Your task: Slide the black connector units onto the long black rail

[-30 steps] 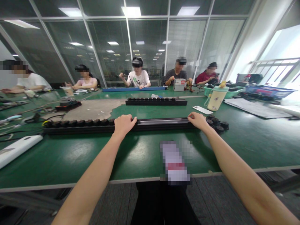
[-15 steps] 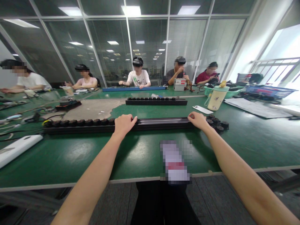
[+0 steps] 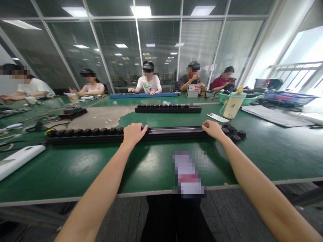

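A long black rail lies across the green table in front of me. A row of black knob-like modules sits along its left part, and the channel between my hands is bare. My left hand is closed over the rail at the right end of that row, its thumb pointing right; what lies under the palm is hidden. Near the rail's right end, my right hand grips the far edge with bent fingers. Several loose black modules lie just right of that hand.
A pixelated phone-like screen lies at the near table edge. Further off are a second black rail, a white phone, a cream tumbler and papers. At left lies a white bar. Several people sit opposite.
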Tool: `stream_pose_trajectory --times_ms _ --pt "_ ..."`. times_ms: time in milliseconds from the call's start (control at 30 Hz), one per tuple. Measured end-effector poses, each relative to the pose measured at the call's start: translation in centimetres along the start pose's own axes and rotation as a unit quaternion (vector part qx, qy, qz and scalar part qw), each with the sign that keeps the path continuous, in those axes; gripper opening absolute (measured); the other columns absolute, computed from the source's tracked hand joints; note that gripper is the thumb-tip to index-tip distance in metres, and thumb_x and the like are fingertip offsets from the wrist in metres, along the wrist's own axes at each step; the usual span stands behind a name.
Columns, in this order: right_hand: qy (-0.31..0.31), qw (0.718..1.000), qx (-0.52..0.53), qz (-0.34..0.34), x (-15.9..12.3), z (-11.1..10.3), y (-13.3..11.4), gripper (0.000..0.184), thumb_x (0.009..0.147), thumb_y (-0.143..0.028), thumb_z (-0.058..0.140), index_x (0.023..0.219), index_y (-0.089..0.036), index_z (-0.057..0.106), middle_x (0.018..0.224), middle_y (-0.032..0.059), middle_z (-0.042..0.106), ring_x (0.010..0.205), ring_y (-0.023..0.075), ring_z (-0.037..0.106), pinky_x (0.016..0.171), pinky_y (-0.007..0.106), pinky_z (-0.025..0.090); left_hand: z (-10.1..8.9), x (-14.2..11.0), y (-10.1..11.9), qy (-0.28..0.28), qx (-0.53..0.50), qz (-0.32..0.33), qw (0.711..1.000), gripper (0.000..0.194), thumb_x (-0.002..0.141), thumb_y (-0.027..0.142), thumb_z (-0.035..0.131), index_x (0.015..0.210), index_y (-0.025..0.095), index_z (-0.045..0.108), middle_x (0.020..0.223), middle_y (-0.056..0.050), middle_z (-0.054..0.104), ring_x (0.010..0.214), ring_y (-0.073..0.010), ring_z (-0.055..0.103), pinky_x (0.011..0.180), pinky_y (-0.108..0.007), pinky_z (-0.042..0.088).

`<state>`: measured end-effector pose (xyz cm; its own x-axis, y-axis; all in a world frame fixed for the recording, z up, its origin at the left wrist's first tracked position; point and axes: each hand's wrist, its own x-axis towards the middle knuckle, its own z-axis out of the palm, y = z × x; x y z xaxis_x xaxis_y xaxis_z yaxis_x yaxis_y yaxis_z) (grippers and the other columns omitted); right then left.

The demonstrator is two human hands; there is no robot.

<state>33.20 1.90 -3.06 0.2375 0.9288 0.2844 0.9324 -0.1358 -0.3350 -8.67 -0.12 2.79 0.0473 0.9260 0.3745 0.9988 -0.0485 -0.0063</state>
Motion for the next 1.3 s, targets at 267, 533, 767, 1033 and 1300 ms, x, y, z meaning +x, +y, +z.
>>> stream_pose_trajectory --times_ms 267,533,767,1033,1300 --pt "-0.004 1.000 -0.001 0.002 0.03 -0.05 -0.07 0.032 0.095 -0.035 0.051 0.113 -0.021 0.073 0.112 0.0121 0.078 0.117 0.0357 0.065 0.103 0.054 0.044 0.15 0.15 0.04 -0.001 0.000 0.002 1.000 0.054 0.105 0.057 0.040 0.107 0.022 0.081 0.105 -0.015 0.081 0.104 -0.0362 0.077 0.085 -0.040 0.056" --pt "-0.005 1.000 0.002 0.004 -0.01 -0.06 -0.18 0.032 0.095 -0.036 0.050 0.112 -0.020 0.073 0.110 0.0120 0.078 0.116 0.0354 0.065 0.101 0.052 0.043 0.49 0.19 -0.10 0.002 -0.005 0.002 1.000 0.054 0.105 0.059 0.040 0.108 0.023 0.080 0.106 -0.015 0.081 0.105 -0.0363 0.076 0.085 -0.040 0.056" --pt "-0.006 1.000 0.001 0.005 -0.03 -0.14 -0.27 0.032 0.095 -0.035 0.050 0.111 -0.021 0.073 0.111 0.0117 0.078 0.116 0.0350 0.065 0.101 0.051 0.043 0.40 0.14 0.07 -0.009 -0.002 0.003 1.000 0.056 0.106 0.059 0.038 0.110 0.022 0.079 0.109 -0.015 0.081 0.106 -0.0351 0.076 0.087 -0.040 0.056" --pt "-0.011 1.000 -0.004 0.007 -0.06 -0.25 -0.44 0.031 0.097 -0.034 0.050 0.113 -0.020 0.073 0.112 0.0117 0.079 0.118 0.0355 0.065 0.103 0.052 0.044 0.61 0.14 -0.02 0.001 -0.005 0.012 1.000 0.054 0.107 0.058 0.039 0.108 0.022 0.079 0.106 -0.015 0.080 0.105 -0.0366 0.076 0.085 -0.040 0.056" --pt "-0.007 1.000 -0.010 0.004 -0.10 -0.14 -0.34 0.032 0.098 -0.034 0.050 0.115 -0.020 0.074 0.114 0.0120 0.078 0.119 0.0353 0.065 0.104 0.052 0.044 0.62 0.21 -0.11 0.001 -0.005 0.020 1.000 0.054 0.107 0.058 0.039 0.107 0.022 0.079 0.106 -0.015 0.081 0.104 -0.0372 0.077 0.085 -0.041 0.057"
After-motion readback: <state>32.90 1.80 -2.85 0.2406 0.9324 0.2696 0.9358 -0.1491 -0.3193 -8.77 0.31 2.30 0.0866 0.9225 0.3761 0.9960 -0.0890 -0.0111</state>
